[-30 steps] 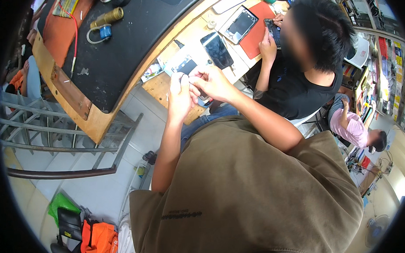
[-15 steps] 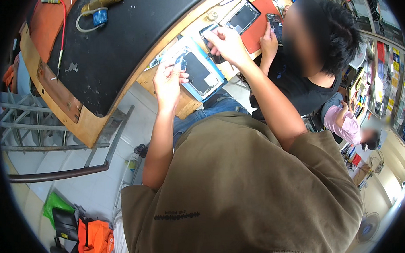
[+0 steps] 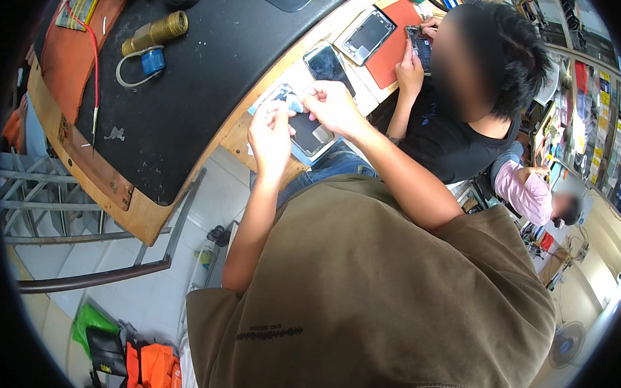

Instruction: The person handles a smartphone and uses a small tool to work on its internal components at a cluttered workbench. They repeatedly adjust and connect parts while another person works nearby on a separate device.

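Note:
My left hand [image 3: 271,132] is closed in a pinch on a small pale blue-white piece [image 3: 294,103], too small to make out its kind. Close beside it, my right hand [image 3: 333,108] has its fingertips together at the other side of that piece. Under both hands lies an opened phone part with a white rim and a dark inner face [image 3: 311,135], partly hidden by my fingers. A dark phone [image 3: 328,65] lies on the bench just beyond my right hand.
A co-worker at my right holds an opened phone [image 3: 420,45] over an orange mat [image 3: 387,67]. Another phone part [image 3: 368,34] lies at the mat's edge. On the black bench mat [image 3: 217,74] are a brass fitting [image 3: 156,32] and a red-wired probe [image 3: 95,99].
My right hand has moved left from the dark phone to my left hand. The dark phone is now uncovered, and the small piece shows between my hands.

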Motion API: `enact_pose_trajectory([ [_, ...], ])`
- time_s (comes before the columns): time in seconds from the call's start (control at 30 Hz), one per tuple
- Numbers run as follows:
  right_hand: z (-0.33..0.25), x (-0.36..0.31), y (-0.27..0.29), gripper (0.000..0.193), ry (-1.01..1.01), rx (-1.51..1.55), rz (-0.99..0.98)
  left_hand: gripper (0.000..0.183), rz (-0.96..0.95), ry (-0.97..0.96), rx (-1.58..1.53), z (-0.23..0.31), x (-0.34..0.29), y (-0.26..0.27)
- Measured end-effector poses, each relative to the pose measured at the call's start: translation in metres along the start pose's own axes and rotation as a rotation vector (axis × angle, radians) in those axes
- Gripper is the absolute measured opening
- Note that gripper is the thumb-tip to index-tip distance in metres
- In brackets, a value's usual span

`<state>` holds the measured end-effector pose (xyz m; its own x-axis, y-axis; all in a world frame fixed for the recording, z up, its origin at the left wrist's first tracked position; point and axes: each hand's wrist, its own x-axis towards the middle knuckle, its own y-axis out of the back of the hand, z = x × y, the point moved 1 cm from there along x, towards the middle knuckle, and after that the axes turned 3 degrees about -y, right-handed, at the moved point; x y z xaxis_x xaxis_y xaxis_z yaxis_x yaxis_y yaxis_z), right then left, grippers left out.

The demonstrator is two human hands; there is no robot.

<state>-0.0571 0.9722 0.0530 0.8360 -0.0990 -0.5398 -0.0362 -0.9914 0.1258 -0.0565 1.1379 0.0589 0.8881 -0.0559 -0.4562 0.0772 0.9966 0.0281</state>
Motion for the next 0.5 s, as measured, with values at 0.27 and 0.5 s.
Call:
enact_pose_trajectory([
  [0.27, -0.015, 0.024, 0.002, 0.020, -0.151, -0.166, -0.051, 0.023, 0.061, -0.831, 0.923, 0.005, 0.008, 0.009],
  [0.5, -0.022, 0.026, 0.000, 0.020, -0.149, -0.253, -0.013, 0.024, 0.060, -0.959, 1.062, 0.005, 0.015, 0.011],
])
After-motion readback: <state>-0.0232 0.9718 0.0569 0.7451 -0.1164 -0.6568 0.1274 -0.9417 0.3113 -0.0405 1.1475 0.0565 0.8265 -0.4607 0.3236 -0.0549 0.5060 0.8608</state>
